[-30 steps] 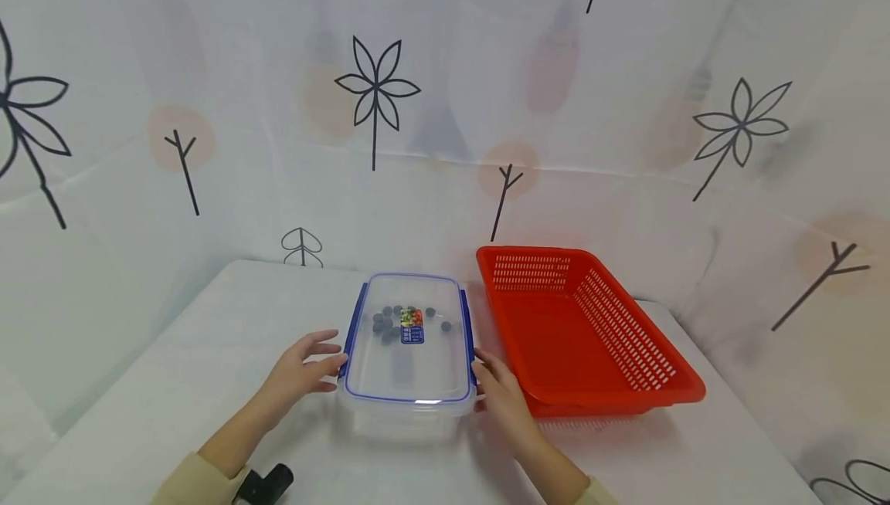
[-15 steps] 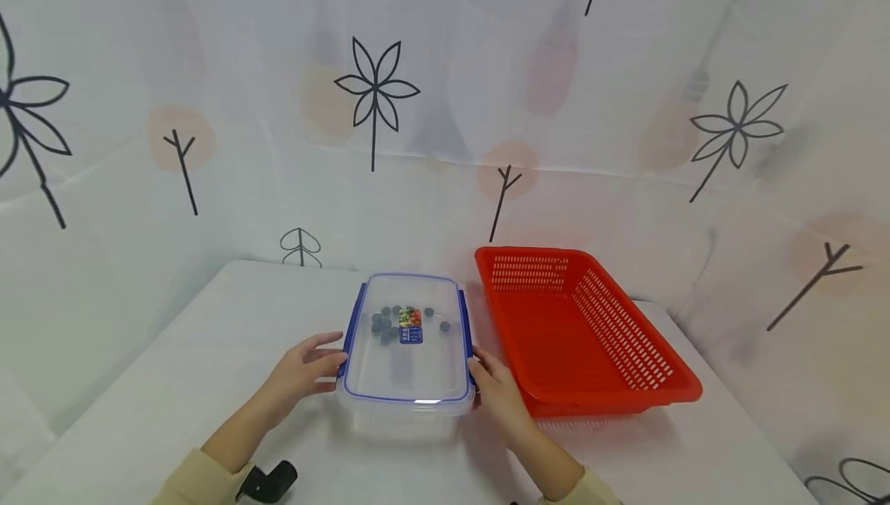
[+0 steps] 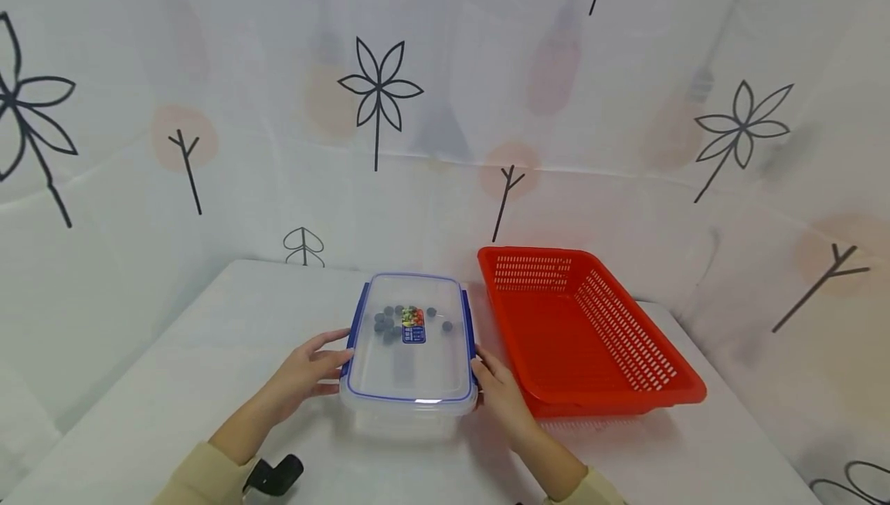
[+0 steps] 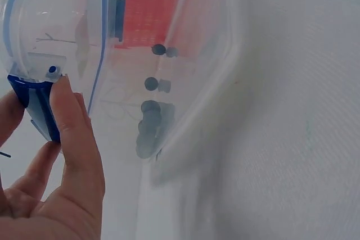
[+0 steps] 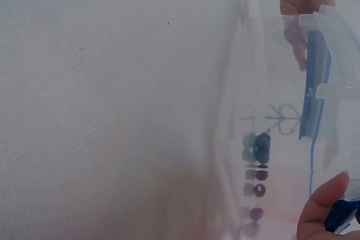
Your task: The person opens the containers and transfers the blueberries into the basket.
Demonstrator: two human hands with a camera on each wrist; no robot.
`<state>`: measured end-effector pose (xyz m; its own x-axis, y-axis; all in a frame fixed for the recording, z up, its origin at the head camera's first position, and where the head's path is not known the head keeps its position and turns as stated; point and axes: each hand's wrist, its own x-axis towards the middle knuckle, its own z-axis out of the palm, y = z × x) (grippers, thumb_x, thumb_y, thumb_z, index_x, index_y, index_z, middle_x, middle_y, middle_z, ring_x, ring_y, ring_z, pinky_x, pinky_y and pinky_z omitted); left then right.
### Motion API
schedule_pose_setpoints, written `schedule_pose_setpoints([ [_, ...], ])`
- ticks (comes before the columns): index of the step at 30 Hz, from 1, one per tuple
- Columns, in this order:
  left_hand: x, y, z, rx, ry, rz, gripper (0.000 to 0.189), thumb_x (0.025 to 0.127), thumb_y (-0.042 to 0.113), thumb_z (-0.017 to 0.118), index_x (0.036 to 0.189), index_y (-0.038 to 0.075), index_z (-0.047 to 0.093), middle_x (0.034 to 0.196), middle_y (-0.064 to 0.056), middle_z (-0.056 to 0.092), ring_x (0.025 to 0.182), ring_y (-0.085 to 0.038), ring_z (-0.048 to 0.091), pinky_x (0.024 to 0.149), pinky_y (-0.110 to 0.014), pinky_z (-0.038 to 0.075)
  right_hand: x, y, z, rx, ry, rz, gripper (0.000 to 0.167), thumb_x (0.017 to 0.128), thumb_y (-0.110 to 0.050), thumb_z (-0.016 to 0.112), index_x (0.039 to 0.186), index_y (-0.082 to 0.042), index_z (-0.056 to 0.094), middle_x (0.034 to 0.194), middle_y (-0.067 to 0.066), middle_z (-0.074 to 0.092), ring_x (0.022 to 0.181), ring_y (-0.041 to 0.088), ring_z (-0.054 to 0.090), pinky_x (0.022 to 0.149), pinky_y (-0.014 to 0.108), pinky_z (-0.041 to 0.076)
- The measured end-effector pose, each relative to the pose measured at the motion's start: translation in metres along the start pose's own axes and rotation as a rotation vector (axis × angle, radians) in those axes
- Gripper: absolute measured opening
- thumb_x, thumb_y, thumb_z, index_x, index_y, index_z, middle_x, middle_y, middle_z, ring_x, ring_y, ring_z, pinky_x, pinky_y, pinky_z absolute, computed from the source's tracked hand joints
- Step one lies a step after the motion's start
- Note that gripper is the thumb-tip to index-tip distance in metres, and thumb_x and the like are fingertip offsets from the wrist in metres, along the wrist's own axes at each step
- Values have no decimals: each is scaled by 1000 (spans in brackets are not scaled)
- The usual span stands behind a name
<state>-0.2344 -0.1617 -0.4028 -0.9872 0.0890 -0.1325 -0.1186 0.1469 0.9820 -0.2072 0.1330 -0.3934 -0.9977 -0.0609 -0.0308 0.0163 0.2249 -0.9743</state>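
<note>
A clear plastic food container [image 3: 434,370] with a blue-edged lid sits on the table between both hands. Several small dark round pieces [image 4: 147,139], blueberry-like, lie inside it. At its left side my left hand [image 3: 302,376] pinches a blue latch [image 4: 38,105], thumb and fingers on either side of it; in the left wrist view this latch juts out from the rim. My right hand [image 3: 502,397] grips the opposite side, its thumb [image 5: 326,198] curled over another blue latch [image 5: 339,217]. The right hand's other fingers are mostly hidden behind the container's edge.
Right of the container stands a red plastic basket [image 3: 591,406] with slotted walls, close to my right hand. Both rest on a white-covered table [image 3: 208,350]. A patterned white curtain [image 3: 445,204] hangs behind. A black device [image 3: 276,476] is at my left wrist.
My left hand has shifted slightly right, its fingertips closer over the container's left latch. My right hand keeps its hold; the container and basket stay in place.
</note>
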Motion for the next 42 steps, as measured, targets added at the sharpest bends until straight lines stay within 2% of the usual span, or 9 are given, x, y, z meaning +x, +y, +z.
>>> schedule_pose_setpoints([
  [8,0,-1,1,41,5,13,67,87,37,64,143,12,38,114,-16,60,91,-25,63,76,-38,54,1,2,1,-2,-9,-33,52,101,-21,38,145,4,23,120,22,51,83,22,54,67,30,50],
  [14,0,5,0,80,9,39,59,90,25,62,141,6,39,113,-19,61,85,-26,64,72,-38,55,1,4,2,-18,-19,-56,52,101,-19,37,144,4,22,121,23,51,87,25,55,66,29,50],
  [18,3,7,1,91,29,26,56,90,20,63,140,6,41,109,-18,62,81,-25,64,69,-38,55,1,5,1,-36,-20,-71,52,102,-20,37,145,5,21,124,24,49,90,26,55,65,29,50],
  [21,5,8,3,75,53,7,55,89,18,64,139,7,43,107,-18,64,79,-25,64,68,-38,55,1,5,0,-53,-16,-79,53,102,-21,37,145,4,21,123,23,49,90,26,56,64,29,50],
  [25,7,4,2,0,72,-22,57,85,10,63,138,3,43,107,-20,64,79,-25,64,68,-39,55,1,6,0,-68,-6,-85,53,102,-22,37,145,4,21,123,22,50,91,26,55,67,30,50],
  [29,5,-2,-4,-68,25,-45,62,85,9,64,141,2,38,112,-21,62,85,-25,63,71,-38,55,1,7,1,-71,-9,-79,52,102,-22,37,145,4,22,120,21,51,89,26,55,67,30,50],
  [34,3,-5,-12,-97,-63,-27,67,87,17,65,143,1,32,122,-24,55,96,-27,61,77,-39,54,1,7,1,-55,-23,-73,52,102,-21,37,145,3,21,111,18,53,78,22,54,65,29,49],
  [38,0,-7,-15,-86,-51,-21,63,89,17,64,142,1,33,127,-27,50,102,-31,59,78,-41,53,1,6,1,-42,-24,-80,52,102,-20,37,145,4,22,105,17,54,73,20,52,62,28,48],
  [42,-4,-6,-15,-21,5,-8,55,91,15,60,139,1,38,132,-27,45,107,-32,57,78,-40,53,2,5,1,-36,-25,-94,51,102,-20,37,144,5,23,104,17,54,72,20,52,61,27,48],
])
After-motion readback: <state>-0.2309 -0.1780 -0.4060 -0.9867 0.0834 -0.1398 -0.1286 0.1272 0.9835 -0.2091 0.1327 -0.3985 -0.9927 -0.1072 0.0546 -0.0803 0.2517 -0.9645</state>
